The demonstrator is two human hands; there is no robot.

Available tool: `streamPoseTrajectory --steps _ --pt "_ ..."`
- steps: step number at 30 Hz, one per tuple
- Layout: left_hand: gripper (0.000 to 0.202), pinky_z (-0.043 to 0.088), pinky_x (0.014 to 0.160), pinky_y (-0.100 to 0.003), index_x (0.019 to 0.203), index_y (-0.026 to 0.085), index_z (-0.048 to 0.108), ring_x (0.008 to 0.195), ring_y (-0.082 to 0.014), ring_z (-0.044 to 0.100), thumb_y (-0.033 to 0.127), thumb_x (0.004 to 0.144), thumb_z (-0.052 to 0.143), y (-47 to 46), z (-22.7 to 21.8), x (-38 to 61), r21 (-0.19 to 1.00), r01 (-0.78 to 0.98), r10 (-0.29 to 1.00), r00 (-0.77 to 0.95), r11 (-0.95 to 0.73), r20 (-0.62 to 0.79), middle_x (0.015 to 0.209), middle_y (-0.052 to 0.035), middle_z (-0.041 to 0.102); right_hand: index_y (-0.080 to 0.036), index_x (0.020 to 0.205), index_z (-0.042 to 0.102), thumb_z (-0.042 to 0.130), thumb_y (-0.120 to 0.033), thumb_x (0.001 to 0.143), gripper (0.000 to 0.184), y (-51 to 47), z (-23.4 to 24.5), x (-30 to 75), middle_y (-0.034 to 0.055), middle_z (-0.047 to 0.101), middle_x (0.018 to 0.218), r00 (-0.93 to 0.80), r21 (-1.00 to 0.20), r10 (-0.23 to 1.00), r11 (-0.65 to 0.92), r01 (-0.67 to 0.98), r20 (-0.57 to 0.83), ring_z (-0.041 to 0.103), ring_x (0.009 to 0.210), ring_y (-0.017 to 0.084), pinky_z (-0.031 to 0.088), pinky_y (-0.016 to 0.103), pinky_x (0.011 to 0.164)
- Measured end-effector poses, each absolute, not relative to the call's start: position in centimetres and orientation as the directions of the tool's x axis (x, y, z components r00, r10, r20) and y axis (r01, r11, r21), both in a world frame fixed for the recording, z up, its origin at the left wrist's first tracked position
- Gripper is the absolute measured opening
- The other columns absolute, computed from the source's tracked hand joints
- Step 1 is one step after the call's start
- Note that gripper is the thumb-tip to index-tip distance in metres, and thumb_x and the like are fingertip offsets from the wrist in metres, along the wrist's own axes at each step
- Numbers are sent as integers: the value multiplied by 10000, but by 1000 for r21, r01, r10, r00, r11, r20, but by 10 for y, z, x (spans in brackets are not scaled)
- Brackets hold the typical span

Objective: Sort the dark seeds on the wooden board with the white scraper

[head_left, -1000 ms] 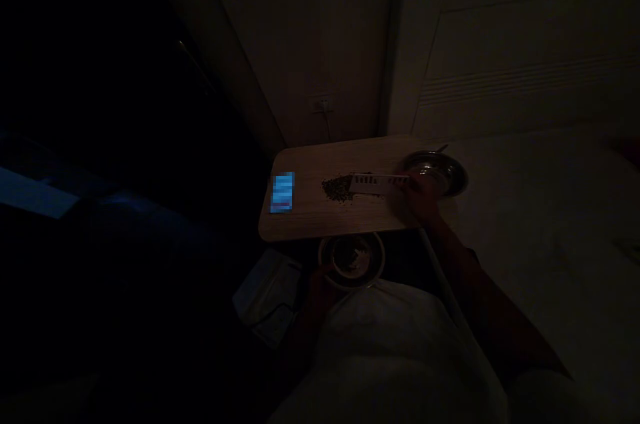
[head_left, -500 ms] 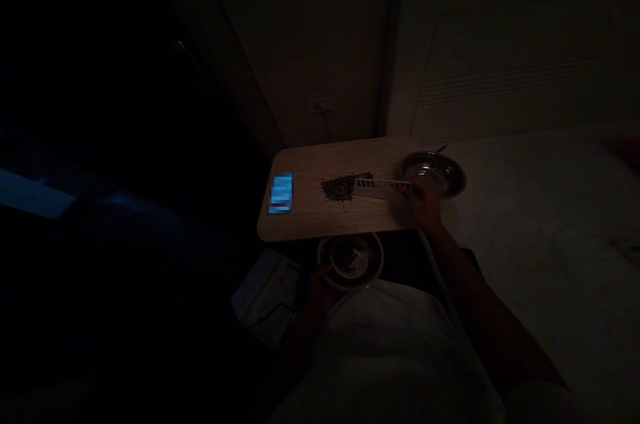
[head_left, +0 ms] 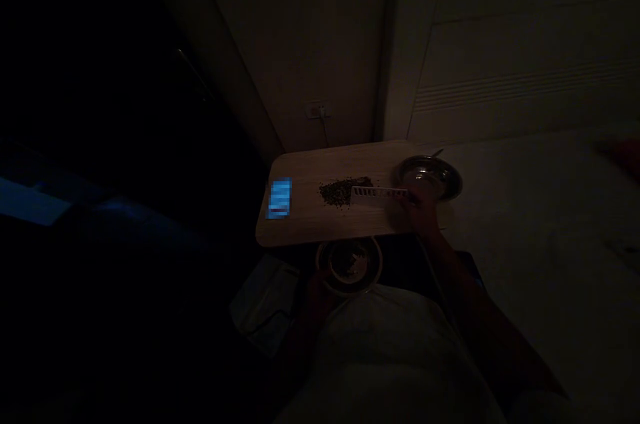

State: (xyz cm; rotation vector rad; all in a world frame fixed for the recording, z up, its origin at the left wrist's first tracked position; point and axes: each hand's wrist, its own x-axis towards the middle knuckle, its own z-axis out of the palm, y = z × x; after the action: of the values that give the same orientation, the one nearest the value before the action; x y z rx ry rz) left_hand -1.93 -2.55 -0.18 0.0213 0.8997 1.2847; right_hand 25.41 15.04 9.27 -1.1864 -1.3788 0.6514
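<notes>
The right grip (head_left: 421, 211) holds a slotted strip (head_left: 376, 197) beside dark grains (head_left: 336, 193) on a tabletop (head_left: 300, 227). The left grip (head_left: 320, 292) clasps a bowl (head_left: 377, 257).

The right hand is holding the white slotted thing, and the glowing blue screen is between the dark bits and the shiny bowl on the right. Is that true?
Not quite: the glowing blue screen isn't there. The head view shows it at the left end of the table, with the dark bits between it and the shiny bowl. The right hand does hold the white slotted thing.
</notes>
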Motion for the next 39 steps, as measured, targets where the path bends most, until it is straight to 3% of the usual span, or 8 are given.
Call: streamPoseTrajectory --steps 4,10,14,18,22,29,33,39 --pt "279 505 1084 -560 994 169 754 1247 -435 654 171 716 733 -22 -9 -21 470 -790 774 9 394 -633 1046 -156 804 -219 987 786 722 -498 822 331 148 90 257 75 804 974 174 -912 914 314 265 366 722 905 269 567 441 866" --pt "335 507 1089 -536 1045 222 752 1261 -398 654 162 718 708 -24 -8 -21 481 -792 769 -23 376 -639 1088 -115 803 -224 992 782 724 -487 815 322 148 86 255 70 798 989 194 -919 913 311 242 360 717 912 267 559 431 872" --pt "318 503 1092 -534 1027 202 756 1251 -408 658 147 718 706 -20 -10 -23 460 -790 738 -14 405 -674 1077 -128 804 -225 986 782 723 -463 817 298 148 86 251 59 796 970 160 -926 925 306 222 344 716 904 258 555 414 868" --pt "339 497 1103 -506 1071 186 756 1224 -380 680 147 741 689 -14 -10 -23 395 -817 713 28 420 -700 1067 -121 808 -227 972 778 734 -468 799 301 145 85 250 55 794 966 191 -932 921 303 200 340 716 905 258 554 416 873" --pt "332 501 1085 -547 1097 108 743 1133 -389 722 232 794 689 -13 -7 -19 324 -823 702 122 466 -701 1078 -180 798 -221 971 782 727 -462 807 297 141 87 249 55 793 952 180 -934 926 295 202 331 717 899 258 555 409 858" --pt "399 529 1069 -503 1137 209 742 1135 -343 730 123 753 676 -22 -9 -18 407 -845 731 -29 346 -682 974 -83 819 -221 957 782 750 -466 781 303 138 86 248 50 791 929 209 -943 926 281 179 315 704 857 246 561 403 843" --pt "404 532 1066 -528 1141 163 736 1134 -369 728 152 739 703 -17 -3 -16 428 -822 744 -8 375 -668 966 -111 815 -220 967 782 745 -464 784 307 137 86 248 54 791 948 226 -943 922 277 186 315 710 886 254 555 418 875" --pt "447 518 1079 -550 1195 213 718 1238 -385 676 227 749 743 -19 11 -14 447 -812 782 18 375 -623 1100 -98 805 -223 969 778 737 -444 797 283 134 92 243 50 791 961 196 -940 926 286 187 321 716 922 262 551 412 887"
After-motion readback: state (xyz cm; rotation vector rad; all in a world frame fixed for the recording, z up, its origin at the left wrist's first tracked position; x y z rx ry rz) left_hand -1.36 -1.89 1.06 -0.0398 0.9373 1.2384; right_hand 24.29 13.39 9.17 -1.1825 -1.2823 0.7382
